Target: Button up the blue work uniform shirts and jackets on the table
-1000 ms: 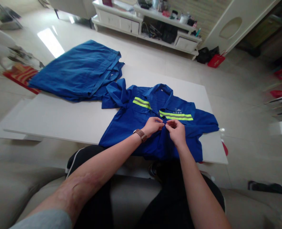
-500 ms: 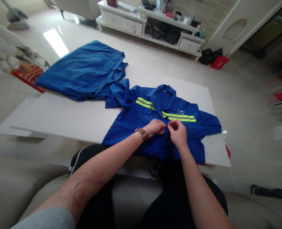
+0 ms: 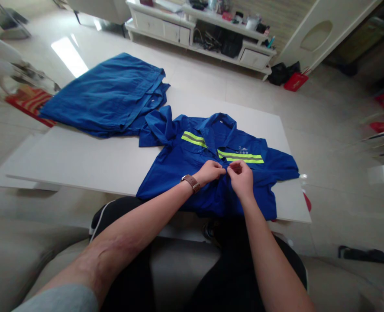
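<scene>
A blue work jacket [image 3: 192,162] with yellow-and-grey reflective stripes lies front up, its collar pointing away from me. My left hand [image 3: 209,171] pinches the jacket's front edge just below the stripes. Close beside it, my right hand [image 3: 241,174] pinches the opposite front edge, fingertips almost meeting the left ones. Whatever small part sits between the fingertips is hidden. On the left lies a pile of blue garments [image 3: 107,95], with one jacket sleeve near its edge.
The jacket and pile rest on a white table [image 3: 81,158]; the jacket's hem reaches its near edge. Beyond stands a white TV cabinet [image 3: 159,28] with clutter. A red bag [image 3: 296,81] and black bag [image 3: 280,75] are on the floor. I sit on a grey sofa [image 3: 185,271].
The view has shifted slightly, so everything appears a little further left. Both hands stay at the jacket's front opening, with only slight finger movement.
</scene>
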`<state>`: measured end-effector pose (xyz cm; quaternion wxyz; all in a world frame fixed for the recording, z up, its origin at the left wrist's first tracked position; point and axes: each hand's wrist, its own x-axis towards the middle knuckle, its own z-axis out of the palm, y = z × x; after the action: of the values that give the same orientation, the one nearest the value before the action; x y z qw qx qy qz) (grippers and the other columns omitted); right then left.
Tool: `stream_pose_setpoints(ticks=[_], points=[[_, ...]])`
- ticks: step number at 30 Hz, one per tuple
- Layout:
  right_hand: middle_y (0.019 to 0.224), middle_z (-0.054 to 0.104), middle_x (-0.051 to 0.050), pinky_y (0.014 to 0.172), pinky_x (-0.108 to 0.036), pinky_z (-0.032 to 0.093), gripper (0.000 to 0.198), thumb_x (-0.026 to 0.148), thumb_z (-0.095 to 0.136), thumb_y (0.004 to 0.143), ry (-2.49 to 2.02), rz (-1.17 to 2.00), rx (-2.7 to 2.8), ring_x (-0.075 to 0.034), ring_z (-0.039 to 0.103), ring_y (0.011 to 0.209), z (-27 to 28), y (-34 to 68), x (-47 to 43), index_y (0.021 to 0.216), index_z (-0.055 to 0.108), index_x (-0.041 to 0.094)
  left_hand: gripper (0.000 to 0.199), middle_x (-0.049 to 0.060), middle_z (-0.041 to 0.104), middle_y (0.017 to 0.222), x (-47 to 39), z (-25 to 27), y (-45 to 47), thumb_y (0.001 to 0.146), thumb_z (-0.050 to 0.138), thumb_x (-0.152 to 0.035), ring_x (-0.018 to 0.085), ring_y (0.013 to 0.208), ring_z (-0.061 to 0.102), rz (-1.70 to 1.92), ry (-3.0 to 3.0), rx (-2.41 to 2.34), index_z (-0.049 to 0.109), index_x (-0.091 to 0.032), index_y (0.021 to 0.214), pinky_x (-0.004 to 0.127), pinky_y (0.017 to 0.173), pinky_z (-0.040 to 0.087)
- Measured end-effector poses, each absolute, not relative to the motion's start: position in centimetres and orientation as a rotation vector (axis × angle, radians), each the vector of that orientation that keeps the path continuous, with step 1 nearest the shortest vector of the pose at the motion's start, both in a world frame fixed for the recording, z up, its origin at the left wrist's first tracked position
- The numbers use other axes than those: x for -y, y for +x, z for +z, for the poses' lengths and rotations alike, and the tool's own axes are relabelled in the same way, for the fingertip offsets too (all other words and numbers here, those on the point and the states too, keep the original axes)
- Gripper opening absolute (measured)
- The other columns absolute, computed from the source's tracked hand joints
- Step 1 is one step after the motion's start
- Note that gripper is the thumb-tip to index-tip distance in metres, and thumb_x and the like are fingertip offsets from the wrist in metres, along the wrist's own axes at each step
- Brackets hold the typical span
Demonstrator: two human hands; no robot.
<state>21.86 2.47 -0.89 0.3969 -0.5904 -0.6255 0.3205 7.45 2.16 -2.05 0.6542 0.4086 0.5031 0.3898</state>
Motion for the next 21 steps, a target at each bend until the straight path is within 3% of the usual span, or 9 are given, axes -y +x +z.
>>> stream_pose_setpoints(ticks=[7,10,14,18,21], points=[[0.085,0.070,-0.006,0.074,-0.033,0.049,0.012,0.026,0.057,0.073,-1.585,0.696,1.705,-0.020,0.062,0.074,-0.8,22.0,-2.7,0.083,0.062,0.020,0.013,-0.004,0.054,0.051,-2.2,-2.2,7.0,0.073,0.064,-0.017,0.009,0.049,0.049,0.801,1.181,-1.160,0.058,-0.016,0.061,0.020,0.051,0.036],[0.088,0.071,-0.007,0.081,-0.035,0.050,0.013,0.029,0.056,0.078,-1.603,0.612,1.749,-0.022,0.065,0.082,-1.4,22.3,-2.8,0.084,0.063,0.021,0.014,0.000,0.060,0.051,-1.6,-1.7,6.4,0.070,0.065,-0.014,0.013,0.051,0.059,0.561,1.305,-1.140,0.060,-0.016,0.057,0.021,0.051,0.042],[0.083,0.071,-0.006,0.076,-0.034,0.050,0.015,0.034,0.064,0.078,-1.729,0.626,1.916,-0.022,0.065,0.076,-3.5,23.0,-2.6,0.086,0.066,0.022,0.018,0.003,0.066,0.053,-0.6,-1.3,6.0,0.068,0.069,-0.011,0.015,0.052,0.062,0.223,1.372,-1.102,0.063,-0.017,0.051,0.022,0.052,0.046],[0.072,0.070,-0.004,0.070,-0.031,0.049,0.009,0.025,0.068,0.071,-1.781,0.596,2.074,-0.021,0.063,0.068,-5.3,23.6,-2.3,0.079,0.071,0.024,0.017,0.003,0.062,0.049,-0.9,-1.6,5.4,0.064,0.074,-0.012,0.017,0.048,0.059,0.136,1.469,-1.187,0.066,-0.017,0.050,0.027,0.054,0.048],[0.078,0.072,-0.005,0.072,-0.032,0.049,0.022,0.016,0.064,0.067,-1.786,0.548,2.098,-0.022,0.065,0.071,-5.3,23.6,-2.3,0.084,0.074,0.026,0.014,0.001,0.057,0.045,-1.8,-1.9,4.4,0.065,0.077,-0.015,0.018,0.049,0.058,0.248,1.502,-1.366,0.067,-0.018,0.055,0.029,0.060,0.049]])
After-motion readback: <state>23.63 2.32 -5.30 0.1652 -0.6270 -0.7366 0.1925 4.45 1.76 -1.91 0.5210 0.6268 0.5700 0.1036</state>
